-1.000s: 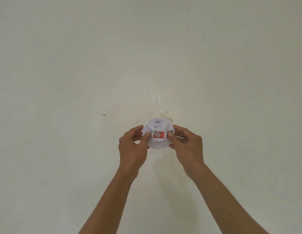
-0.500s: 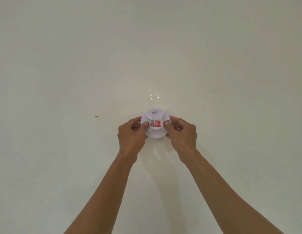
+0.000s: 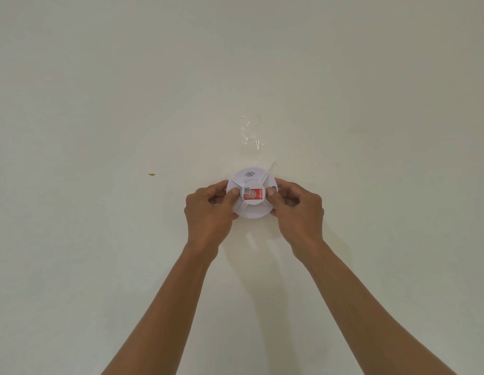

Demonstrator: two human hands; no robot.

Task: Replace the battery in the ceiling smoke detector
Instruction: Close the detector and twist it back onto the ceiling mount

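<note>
Left edge of smoke detector [image 3: 251, 196] hidden behind left hand [image 3: 208, 212], right edge at 3 o'clock behind right hand [image 3: 297, 212]. Fingertips of both hands tucked behind rim, out of sight. Print on red label [image 3: 253, 195] too small to read. Both forearms cut off by bottom picture edge. Clear patch [image 3: 251, 133] at 12 o'clock too faint to identify.

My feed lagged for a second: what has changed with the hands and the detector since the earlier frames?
Both hands, left hand and right hand, have carried the smoke detector upward in view, toward the clear tape on the ceiling. The red label has turned closer to level. Nothing was let go; the two-handed grip on its sides is unchanged.
</note>
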